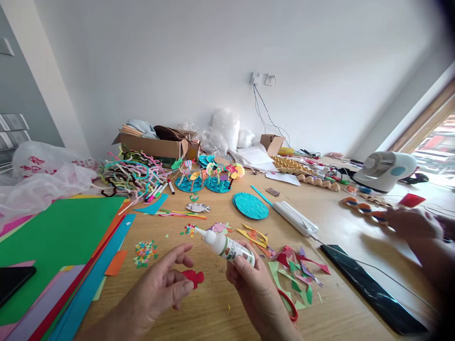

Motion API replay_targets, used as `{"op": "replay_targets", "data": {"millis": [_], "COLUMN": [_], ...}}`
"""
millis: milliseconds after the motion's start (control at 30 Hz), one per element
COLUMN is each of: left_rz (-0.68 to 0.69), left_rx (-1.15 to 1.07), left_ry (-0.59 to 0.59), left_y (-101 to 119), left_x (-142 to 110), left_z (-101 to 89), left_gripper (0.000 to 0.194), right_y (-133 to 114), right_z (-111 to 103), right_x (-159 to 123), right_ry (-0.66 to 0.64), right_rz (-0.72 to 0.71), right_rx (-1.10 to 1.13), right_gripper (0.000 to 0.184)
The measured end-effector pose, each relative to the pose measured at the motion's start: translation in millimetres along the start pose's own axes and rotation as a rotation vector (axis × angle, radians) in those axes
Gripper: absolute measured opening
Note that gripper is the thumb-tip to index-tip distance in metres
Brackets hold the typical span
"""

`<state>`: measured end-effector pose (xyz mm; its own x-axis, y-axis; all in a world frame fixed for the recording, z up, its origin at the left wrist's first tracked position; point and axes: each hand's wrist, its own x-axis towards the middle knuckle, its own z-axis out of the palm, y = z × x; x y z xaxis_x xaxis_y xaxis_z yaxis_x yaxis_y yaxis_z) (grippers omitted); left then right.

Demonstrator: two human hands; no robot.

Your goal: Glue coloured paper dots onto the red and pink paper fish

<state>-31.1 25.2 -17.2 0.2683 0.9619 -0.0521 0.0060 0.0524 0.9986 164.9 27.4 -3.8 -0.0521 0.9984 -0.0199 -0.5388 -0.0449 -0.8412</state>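
Observation:
In my right hand is a white glue bottle with a green-and-white label, its fingers wrapped round the body and the narrow nozzle pointing up and left. My left hand pinches a small red paper cut-out between thumb and fingers, a little left of and below the bottle. Beyond the nozzle tip lie tiny coloured paper bits and a pink paper fish. A larger heap of confetti sits left of my left hand. Orange-handled scissors are partly hidden behind my right wrist.
Coloured paper sheets cover the left side. Paper scraps, a power strip, a blue disc and a black glossy panel lie right of centre. At far right, another person's hands work beside a white fan.

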Motion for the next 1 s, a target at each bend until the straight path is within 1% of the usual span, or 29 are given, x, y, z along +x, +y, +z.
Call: {"op": "replay_targets", "data": {"millis": [67, 167, 233, 333, 400, 500, 567, 633, 700, 733, 767, 800, 867, 900, 933, 1000], "left_rz": [-0.008, -0.006, -0.025, -0.072, -0.089, -0.084, -0.083, -0.105, -0.126, -0.113, -0.062, 0.011, 0.159, 0.221, 0.258, 0.335], "left_rx": [-0.147, -0.296, -0.341, -0.318, -0.27, -0.212, -0.169, -0.076, 0.093, 0.208, 0.335, 0.467, 0.686, 0.778, 0.862, 0.959], "left_ry": [-0.028, -0.064, -0.069, -0.064, -0.074, -0.1, -0.114, -0.13, -0.155, -0.169, -0.185, -0.21, -0.234, -0.216, -0.207, -0.22], "left_y": [-3.6, -6.5, -6.4, -3.4, -1.1, -0.9, -3.9, -7.3, -7.3, -5.2, -1.7, 2.7, 11.5, 14.4, 15.6, 12.5], "left_x": [0.3, 1.2, 1.7, 2.0, 2.0, 0.7, -1.6, -4.6, -6.8, -7.1, -6.8, -5.8, -2.4, -0.4, 1.5, 4.3], "left_z": [15.5, 34.2, 40.0, 40.1, 38.1, 35.7, 32.4, 24.7, 11.5, 3.4, -5.0, -13.2, -26.9, -31.8, -35.4, -39.7], "left_gripper": [0.071, 0.071, 0.07, 0.069, 0.07, 0.068, 0.062, 0.053, 0.038, 0.028, 0.022, 0.02, 0.029, 0.033, 0.036, 0.039], "right_y": [9.2, 20.8, 26.5, 33.3, 37.7, 41.8, 39.8, 33.0, 22.5, 16.6, 10.7, 4.9, -5.1, -9.1, -12.1, -14.7], "right_z": [7.3, 15.2, 17.7, 20.9, 24.3, 29.3, 29.1, 24.8, 17.8, 14.3, 11.4, 9.5, 9.1, 10.7, 13.1, 18.8], "right_x": [-4.0, -10.4, -13.4, -16.3, -17.9, -18.9, -18.0, -16.0, -13.3, -11.8, -10.2, -8.2, -3.0, 0.3, 4.0, 11.7], "right_ry": [-0.023, -0.032, -0.028, 0.014, 0.017, -0.019, 0.011, 0.089, 0.149, 0.156, 0.131, 0.111, 0.038, 0.009, -0.023, -0.098], "right_rz": [0.03, 0.082, 0.103, 0.128, 0.134, 0.119, 0.091, 0.024, -0.074, -0.11, -0.124, -0.151, -0.17, -0.181, -0.194, -0.191], "right_rx": [0.076, 0.129, 0.163, 0.221, 0.263, 0.291, 0.274, 0.214, 0.093, -0.003, -0.111, -0.198, -0.349, -0.411, -0.466, -0.549], "right_gripper": [0.039, 0.038, 0.039, 0.041, 0.043, 0.045, 0.042, 0.038, 0.036, 0.033, 0.032, 0.032, 0.032, 0.031, 0.031, 0.03]}}
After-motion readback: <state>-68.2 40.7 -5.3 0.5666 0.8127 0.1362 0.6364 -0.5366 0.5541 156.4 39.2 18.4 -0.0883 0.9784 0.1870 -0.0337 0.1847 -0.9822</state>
